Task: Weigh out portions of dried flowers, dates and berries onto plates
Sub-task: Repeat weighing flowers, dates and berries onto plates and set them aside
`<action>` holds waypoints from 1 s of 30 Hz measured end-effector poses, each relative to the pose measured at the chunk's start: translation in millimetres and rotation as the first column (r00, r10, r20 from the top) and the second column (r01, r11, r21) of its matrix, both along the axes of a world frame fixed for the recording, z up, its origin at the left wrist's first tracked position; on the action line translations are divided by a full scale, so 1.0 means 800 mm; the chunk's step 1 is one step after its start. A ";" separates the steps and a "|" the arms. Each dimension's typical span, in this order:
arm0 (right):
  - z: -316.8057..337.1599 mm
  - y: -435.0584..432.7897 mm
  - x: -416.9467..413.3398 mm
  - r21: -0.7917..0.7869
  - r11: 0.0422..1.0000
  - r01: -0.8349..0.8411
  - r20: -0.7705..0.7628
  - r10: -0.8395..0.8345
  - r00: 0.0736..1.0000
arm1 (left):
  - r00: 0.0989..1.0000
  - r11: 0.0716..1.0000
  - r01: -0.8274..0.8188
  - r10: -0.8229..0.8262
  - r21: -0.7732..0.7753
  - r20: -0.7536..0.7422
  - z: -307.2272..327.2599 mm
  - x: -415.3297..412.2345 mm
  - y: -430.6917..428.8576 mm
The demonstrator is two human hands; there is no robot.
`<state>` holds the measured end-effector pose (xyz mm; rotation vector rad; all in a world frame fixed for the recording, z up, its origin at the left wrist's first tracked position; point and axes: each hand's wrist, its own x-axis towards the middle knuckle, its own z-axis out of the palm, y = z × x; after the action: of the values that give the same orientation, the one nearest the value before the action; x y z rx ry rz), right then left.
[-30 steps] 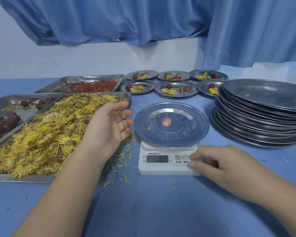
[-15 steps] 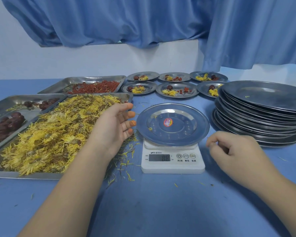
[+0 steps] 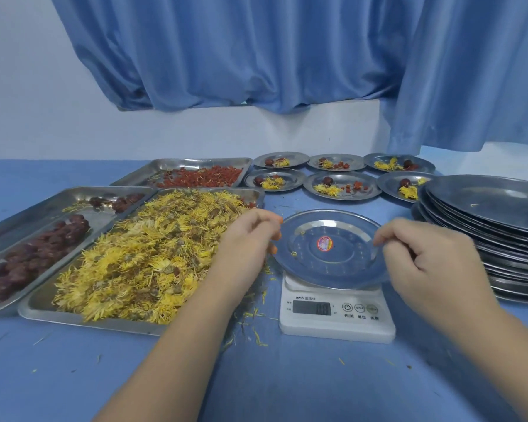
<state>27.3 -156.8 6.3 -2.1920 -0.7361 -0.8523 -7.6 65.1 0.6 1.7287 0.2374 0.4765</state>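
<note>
A steel plate (image 3: 326, 266) with a red sticker and a few yellow petals sits on a white digital scale (image 3: 336, 312) whose display reads 0.0. My left hand (image 3: 247, 242) has its fingers curled on the plate's left rim. My right hand (image 3: 424, 257) pinches the right rim. To the left lies a tray of dried yellow flowers (image 3: 141, 257), beyond it a tray of dark red dates (image 3: 34, 254), and behind them a tray of red berries (image 3: 201, 176).
Several small plates (image 3: 342, 185) holding flowers, dates and berries stand in two rows at the back. A tall stack of steel plates (image 3: 494, 208) fills the right side. Loose petals lie scattered on the blue table (image 3: 256, 376) around the scale. A blue curtain hangs behind.
My right hand left the scale's buttons and rose to the plate's right rim. My left hand closed from flat and open onto the left rim. The display went from 65.5 to 0.0.
</note>
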 end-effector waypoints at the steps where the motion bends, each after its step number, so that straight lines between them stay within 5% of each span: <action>1: 0.003 0.007 0.006 0.014 1.000 -0.018 0.026 0.018 0.999 | 1.000 0.994 -0.007 0.007 0.113 0.003 -0.003 -0.001 -0.002; 6: -0.022 0.012 0.027 -0.026 1.000 -0.013 0.025 0.014 1.000 | 0.988 0.898 -0.134 0.086 0.418 0.132 -0.010 -0.001 0.003; 10: -0.030 -0.001 0.028 -0.009 0.998 -0.069 0.038 0.069 0.997 | 0.933 0.898 -0.345 0.295 0.273 0.207 0.012 -0.002 0.042; 12: -0.030 0.001 0.028 -0.007 0.995 -0.095 0.045 0.095 0.994 | 0.935 0.872 -0.353 0.326 0.338 0.137 0.028 0.003 0.068; 14: -0.030 0.007 0.028 -0.034 0.994 -0.103 0.054 0.105 0.993 | 0.941 0.770 -0.260 0.336 0.583 -0.025 0.047 0.011 0.099; 16: -0.032 0.012 0.029 -0.063 0.992 -0.111 0.050 0.114 0.992 | 0.888 0.621 0.007 0.357 0.784 -0.290 0.063 0.019 0.124; 19: -0.036 0.014 0.030 -0.076 0.988 -0.134 0.048 0.138 0.989 | 0.710 0.397 0.394 0.442 0.829 -0.549 0.070 0.025 0.138; 21: -0.037 0.012 0.031 -0.074 0.988 -0.137 0.043 0.141 0.989 | 0.690 0.343 0.447 0.455 0.826 -0.563 0.068 0.026 0.142; 30: -0.035 0.009 0.032 -0.024 0.988 -0.150 0.035 0.151 0.988 | 0.907 0.692 0.129 0.207 0.711 -0.366 0.092 0.010 0.172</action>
<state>52.9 -149.9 -21.9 -2.1134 -0.9203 -0.8125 0.2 202.7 73.9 2.6286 0.4392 0.2157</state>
